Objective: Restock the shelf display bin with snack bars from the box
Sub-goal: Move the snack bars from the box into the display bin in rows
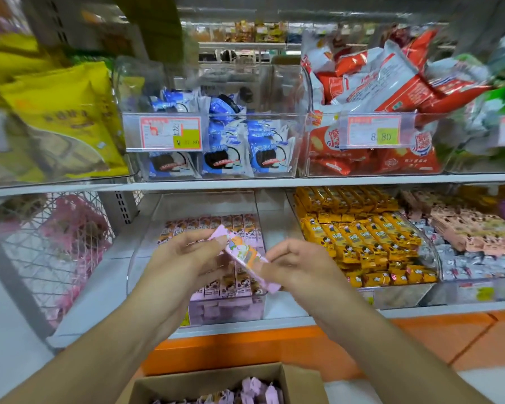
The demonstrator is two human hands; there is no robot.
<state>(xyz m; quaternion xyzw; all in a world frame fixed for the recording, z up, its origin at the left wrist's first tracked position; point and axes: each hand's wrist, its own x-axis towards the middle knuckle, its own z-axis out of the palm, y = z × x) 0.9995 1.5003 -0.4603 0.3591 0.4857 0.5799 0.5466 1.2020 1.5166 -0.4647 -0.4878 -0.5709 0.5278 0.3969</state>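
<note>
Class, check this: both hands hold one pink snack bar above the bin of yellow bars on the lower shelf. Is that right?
Not quite. In the head view the left hand and right hand hold the pink snack bar above the bin of pink bars; the yellow bars lie to the right.

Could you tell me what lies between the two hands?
In the head view, a pink snack bar spans the gap, pinched by the left hand and right hand.
</note>
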